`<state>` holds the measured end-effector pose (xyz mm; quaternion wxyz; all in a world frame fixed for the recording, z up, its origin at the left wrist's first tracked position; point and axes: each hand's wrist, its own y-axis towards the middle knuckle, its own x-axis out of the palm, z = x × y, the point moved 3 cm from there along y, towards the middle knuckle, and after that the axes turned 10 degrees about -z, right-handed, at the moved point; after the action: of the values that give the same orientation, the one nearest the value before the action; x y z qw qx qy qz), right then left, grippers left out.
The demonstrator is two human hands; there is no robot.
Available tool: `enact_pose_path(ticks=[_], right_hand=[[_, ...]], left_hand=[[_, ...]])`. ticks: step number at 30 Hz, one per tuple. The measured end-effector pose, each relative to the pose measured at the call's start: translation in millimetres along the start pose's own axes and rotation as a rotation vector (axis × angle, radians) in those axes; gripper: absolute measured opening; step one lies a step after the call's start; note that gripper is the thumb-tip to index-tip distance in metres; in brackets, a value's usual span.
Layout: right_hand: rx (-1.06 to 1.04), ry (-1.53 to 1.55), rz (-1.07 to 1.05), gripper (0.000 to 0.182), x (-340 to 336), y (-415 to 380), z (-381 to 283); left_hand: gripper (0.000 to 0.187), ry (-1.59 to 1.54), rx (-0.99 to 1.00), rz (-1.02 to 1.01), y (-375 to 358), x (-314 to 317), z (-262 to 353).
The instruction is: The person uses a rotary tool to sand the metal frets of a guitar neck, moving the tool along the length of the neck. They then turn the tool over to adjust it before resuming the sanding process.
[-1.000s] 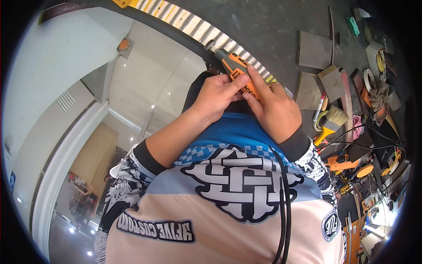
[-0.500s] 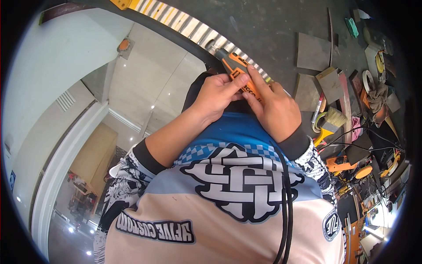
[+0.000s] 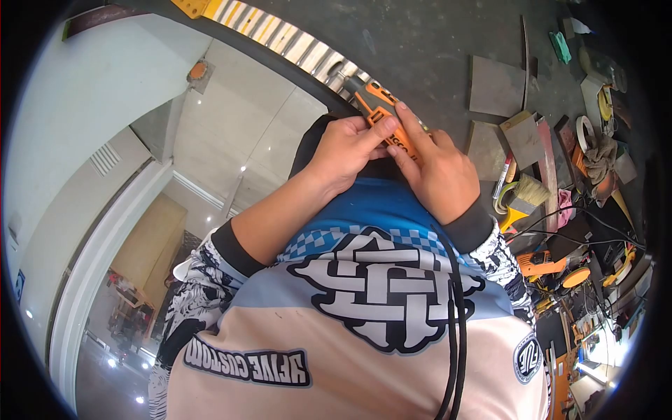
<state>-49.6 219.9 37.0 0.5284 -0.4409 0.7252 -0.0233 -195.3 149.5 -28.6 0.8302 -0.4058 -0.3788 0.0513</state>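
Orange-and-grey rotary tool [image 3: 378,103] is pointing over the ribbed strip [image 3: 287,40] at the edge of the bench [image 3: 420,49], contact unclear; left hand [image 3: 348,150] and right hand [image 3: 446,175] are both gripping its body

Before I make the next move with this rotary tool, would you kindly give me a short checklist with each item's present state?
1. Rotary tool held in both hands: ok; the left hand and right hand both grip its body.
2. Fingers clear of the disc: ok; they sit back on the body.
3. Disc touching the ribbed strip: cannot tell; it overlaps the strip in view.
4. Disc stopped: cannot tell from these stills.
5. Black strands clear of the disc: ok; they hang down the shirt.
6. Brush out of the way: ok; it lies off to the right.
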Motion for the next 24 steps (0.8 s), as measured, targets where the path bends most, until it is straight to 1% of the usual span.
enact_pose_path(ticks=[24], right_hand=[[-0.018,0.018,0.017,0.061,-5.1,6.9,10.1]], left_hand=[[0.044,0.011,-0.009,0.036,8.3,5.9,5.2]])
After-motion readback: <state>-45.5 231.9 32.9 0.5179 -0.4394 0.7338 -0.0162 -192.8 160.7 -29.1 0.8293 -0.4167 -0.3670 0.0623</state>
